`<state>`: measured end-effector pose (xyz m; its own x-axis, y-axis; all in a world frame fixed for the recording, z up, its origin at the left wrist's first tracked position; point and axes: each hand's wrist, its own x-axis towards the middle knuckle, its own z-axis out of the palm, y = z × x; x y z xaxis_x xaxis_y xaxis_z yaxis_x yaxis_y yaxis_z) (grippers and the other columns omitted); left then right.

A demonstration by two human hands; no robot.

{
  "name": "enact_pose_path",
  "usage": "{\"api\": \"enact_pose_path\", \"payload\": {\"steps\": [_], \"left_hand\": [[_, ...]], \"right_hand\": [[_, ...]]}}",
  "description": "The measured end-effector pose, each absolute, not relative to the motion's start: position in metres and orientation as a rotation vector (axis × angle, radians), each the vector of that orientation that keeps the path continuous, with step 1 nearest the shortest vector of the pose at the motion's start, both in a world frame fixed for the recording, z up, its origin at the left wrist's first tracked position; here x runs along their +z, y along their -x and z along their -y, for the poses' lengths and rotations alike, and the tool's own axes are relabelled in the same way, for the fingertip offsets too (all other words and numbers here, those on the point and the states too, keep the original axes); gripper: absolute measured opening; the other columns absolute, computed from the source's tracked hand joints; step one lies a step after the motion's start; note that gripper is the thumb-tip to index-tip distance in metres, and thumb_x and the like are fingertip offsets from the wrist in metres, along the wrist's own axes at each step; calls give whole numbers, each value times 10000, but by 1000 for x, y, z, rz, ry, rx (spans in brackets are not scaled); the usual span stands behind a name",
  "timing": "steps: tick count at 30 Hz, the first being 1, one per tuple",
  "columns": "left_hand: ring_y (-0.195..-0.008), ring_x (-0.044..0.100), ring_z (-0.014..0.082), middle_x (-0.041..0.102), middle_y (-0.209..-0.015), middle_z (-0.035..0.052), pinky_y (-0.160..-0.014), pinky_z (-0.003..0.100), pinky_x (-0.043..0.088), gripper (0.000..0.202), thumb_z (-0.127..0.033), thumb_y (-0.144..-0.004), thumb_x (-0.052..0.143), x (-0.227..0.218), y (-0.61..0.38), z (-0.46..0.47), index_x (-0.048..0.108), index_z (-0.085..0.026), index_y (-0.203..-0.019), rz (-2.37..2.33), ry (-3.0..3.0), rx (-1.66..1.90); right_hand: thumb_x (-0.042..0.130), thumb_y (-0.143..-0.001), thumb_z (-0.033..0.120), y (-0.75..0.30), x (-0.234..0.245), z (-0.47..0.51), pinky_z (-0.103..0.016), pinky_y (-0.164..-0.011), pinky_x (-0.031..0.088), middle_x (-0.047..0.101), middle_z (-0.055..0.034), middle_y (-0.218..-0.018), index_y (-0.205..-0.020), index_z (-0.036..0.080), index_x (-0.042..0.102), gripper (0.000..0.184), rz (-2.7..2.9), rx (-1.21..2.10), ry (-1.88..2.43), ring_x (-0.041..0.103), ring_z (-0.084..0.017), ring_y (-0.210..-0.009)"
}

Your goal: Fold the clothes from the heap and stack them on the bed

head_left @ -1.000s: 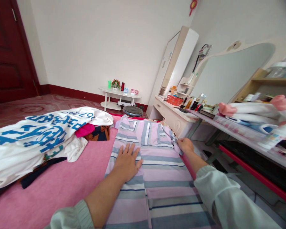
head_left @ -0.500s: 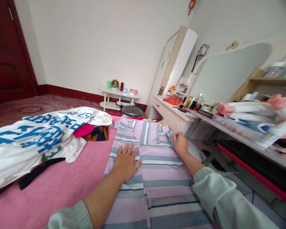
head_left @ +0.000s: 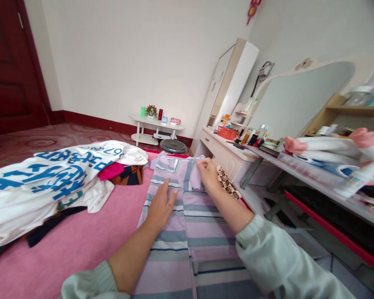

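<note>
A lilac and grey striped shirt (head_left: 205,245) lies spread lengthwise in front of me on the pink bedding (head_left: 90,245). My right hand (head_left: 208,172) is closed in a pinch on the shirt's far right part, which is turned inward toward the middle. My left hand (head_left: 162,204) is just above or on the shirt's left half, thumb and fingers stretched out, holding nothing. To the left, a heap of clothes is topped by a white shirt with blue lettering (head_left: 65,174). Pink cloth (head_left: 110,170) and brown-and-navy cloth (head_left: 131,175) stick out of it.
Brown patterned fabric (head_left: 227,182) shows at the bed's right edge. On the right stands a desk (head_left: 311,178) with plush items and bottles, near a mirrored dressing table (head_left: 227,145). A low white table (head_left: 156,121) and a round dark device (head_left: 173,145) are farther off.
My right hand has moved left, bringing the shirt's right edge inward and uncovering the brown patterned fabric. The left hand has lifted from lying flat and turned on its side.
</note>
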<state>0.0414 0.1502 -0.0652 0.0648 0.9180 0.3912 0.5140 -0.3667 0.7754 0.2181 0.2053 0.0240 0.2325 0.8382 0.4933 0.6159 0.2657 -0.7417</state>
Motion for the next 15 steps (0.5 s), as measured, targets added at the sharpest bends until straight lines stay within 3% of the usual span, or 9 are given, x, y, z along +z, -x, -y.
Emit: {"api": "enact_pose_path", "payload": {"steps": [5,9,15], "left_hand": [[-1200,506,222,530,-1291,142,-1011,377,400,524,-405,-928,336,-65,-31,-162,347,-126,-1371,-1452,-1571,1461],[-1213,485,230,538,-1269,114,-1047,386,378,466,-241,-823,487,-71,-31,-164,472,-145,-1279,-1489,-1787,1417],[-1173,514,228,532,-1237,98,-1047,367,395,359,-123,-738,543,-78,-33,-165,640,-174,-1079,-1528,-1880,1355]], "right_hand": [[573,-749,169,-158,-13,-140,-261,-737,451,649,5,-896,-898,200,600,155,2062,719,1123,593,-140,-773],[573,-709,73,-165,-30,-104,-296,-860,429,638,-28,-976,-826,199,625,180,2131,639,1150,582,-180,-956],[560,-737,92,-209,-27,-73,-331,-946,405,588,-69,-1170,-843,214,639,180,2129,559,1279,550,-205,-1102]]}}
